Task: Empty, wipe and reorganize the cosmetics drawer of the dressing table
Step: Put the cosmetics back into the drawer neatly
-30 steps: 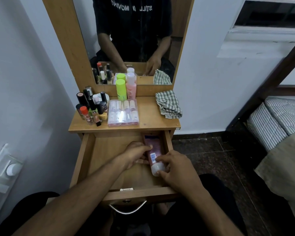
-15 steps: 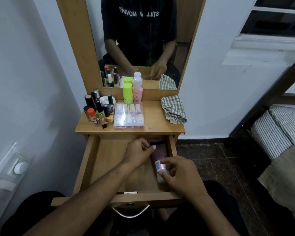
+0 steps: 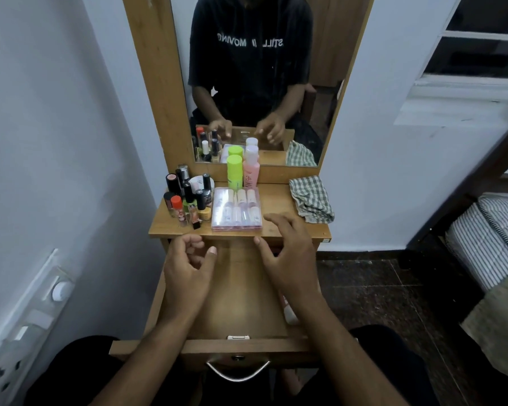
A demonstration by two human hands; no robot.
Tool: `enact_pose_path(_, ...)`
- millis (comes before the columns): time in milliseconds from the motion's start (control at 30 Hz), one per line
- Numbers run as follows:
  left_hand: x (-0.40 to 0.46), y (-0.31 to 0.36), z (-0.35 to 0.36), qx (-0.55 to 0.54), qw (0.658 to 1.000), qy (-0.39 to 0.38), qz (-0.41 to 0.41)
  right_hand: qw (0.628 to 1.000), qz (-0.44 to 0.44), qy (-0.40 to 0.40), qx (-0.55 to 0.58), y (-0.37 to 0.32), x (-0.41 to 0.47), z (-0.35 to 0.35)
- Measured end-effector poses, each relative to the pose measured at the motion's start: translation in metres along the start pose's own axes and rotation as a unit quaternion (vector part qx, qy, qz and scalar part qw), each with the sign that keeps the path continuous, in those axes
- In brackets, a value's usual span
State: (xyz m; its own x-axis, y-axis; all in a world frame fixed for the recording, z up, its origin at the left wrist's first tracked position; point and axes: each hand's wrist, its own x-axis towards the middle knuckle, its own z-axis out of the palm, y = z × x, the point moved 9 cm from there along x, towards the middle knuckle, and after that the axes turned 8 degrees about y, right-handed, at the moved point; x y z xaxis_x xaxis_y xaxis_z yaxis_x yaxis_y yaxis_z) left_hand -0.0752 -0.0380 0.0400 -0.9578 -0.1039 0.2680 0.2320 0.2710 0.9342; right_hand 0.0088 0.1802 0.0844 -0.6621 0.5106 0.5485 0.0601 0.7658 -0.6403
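The wooden drawer point(image 3: 241, 345) is pulled out below the dressing table top point(image 3: 279, 200). A pink tube point(image 3: 289, 313) lies along the drawer's right side, mostly hidden under my right forearm. My left hand point(image 3: 188, 268) hovers over the drawer with loosely curled fingers and holds nothing. My right hand point(image 3: 288, 253) hovers with spread fingers at the table's front edge, just right of a clear case of small bottles point(image 3: 236, 209). On the top stand several nail polish bottles point(image 3: 188, 197), a green bottle point(image 3: 234, 171) and a pink bottle point(image 3: 251, 169).
A checked cloth point(image 3: 311, 199) lies crumpled at the right of the table top. A mirror point(image 3: 255, 80) rises behind it. A white wall with a switch panel point(image 3: 30, 320) is on the left. A striped mattress point(image 3: 493, 238) and dark floor lie on the right.
Both hands have let go of the pink tube and lifted out of the drawer toward the table top. The tube stays at the drawer's right side.
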Motion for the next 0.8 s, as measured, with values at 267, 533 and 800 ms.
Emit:
enact_pose_path(267, -0.004, 0.008, 0.019, 0.003, 0.997, -0.073, 0.012, 0.994, -0.032, -0.077, -0.073, 0.008, -0.002, 0.045)
enact_pose_path(533, -0.009, -0.003, 0.034, -0.03, 0.987, -0.156, -0.006, 0.99, -0.06, -0.06, -0.111, 0.006, -0.008, 0.044)
enact_pose_path(800, -0.01, 0.001, 0.029, -0.109, 0.984, -0.137, -0.026, 0.996, -0.033, 0.025, -0.077, -0.003, -0.022, 0.011)
